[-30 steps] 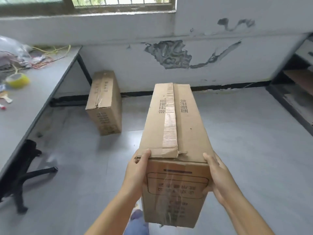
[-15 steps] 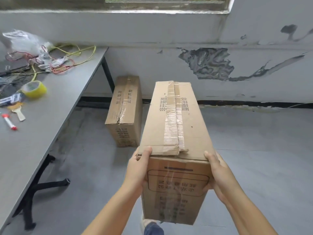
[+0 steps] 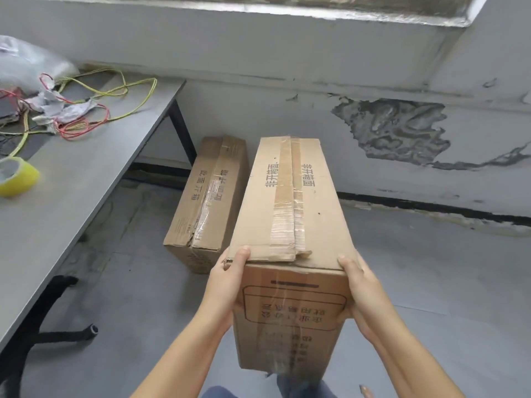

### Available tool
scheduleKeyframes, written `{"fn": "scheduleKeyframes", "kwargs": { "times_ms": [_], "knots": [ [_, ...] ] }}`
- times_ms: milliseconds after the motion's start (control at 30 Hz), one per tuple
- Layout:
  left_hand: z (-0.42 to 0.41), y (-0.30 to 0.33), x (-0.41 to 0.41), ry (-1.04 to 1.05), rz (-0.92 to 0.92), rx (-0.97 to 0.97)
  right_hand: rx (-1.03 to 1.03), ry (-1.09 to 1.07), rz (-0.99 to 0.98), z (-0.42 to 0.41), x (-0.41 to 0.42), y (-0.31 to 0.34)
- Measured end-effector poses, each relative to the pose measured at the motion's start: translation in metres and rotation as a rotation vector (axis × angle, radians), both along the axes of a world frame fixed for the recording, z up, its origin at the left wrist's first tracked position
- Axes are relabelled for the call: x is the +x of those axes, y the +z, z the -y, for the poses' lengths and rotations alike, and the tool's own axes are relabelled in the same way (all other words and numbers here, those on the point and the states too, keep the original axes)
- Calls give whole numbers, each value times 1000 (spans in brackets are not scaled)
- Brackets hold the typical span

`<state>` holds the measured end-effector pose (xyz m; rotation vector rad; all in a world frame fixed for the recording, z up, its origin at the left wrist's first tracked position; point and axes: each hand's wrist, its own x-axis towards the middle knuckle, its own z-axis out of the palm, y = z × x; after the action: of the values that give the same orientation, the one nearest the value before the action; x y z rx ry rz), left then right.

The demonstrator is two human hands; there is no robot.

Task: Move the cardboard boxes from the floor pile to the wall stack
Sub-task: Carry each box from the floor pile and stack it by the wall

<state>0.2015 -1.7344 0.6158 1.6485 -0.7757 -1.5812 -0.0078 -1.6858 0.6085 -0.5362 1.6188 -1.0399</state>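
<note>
Carried box: long brown cardboard, top seam taped, tape peeling at the near end, black print on top and end faces. Held above the floor, left hand and right hand gripping its near top corners. Second box stands on the floor by the wall, beside the counter.

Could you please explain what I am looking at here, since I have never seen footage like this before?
There is no machine: a person wears a camera on the head, looking forward and down. The left hand and right hand grip a taped cardboard box by its near end, carried above the floor. A second box stands on the floor by the wall. On the left, a grey table holds a tape roll, tangled wires and a plastic bag.
</note>
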Motion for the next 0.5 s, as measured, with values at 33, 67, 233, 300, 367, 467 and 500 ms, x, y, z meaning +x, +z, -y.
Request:
{"fn": "scheduleKeyframes", "kwargs": {
  "times_ms": [33,67,233,300,367,467,500],
  "knots": [
    [16,-4,-5,13,-5,10,11,24,-1,19,-6,-3],
    [32,-10,-8,22,-4,17,20,47,-2,37,-11,-7],
    [99,-62,-13,45,10,48,73,103,11,114,-20,-53],
    [120,-93,-8,53,13,72,95,100,16,134,-16,-82],
    [135,-128,0,63,15,103,116,66,32,148,-7,-115],
    [144,-180,17,52,33,154,149,5,59,155,15,-170],
    [143,-195,23,44,48,169,169,-6,67,153,22,-187]
  ]
}}
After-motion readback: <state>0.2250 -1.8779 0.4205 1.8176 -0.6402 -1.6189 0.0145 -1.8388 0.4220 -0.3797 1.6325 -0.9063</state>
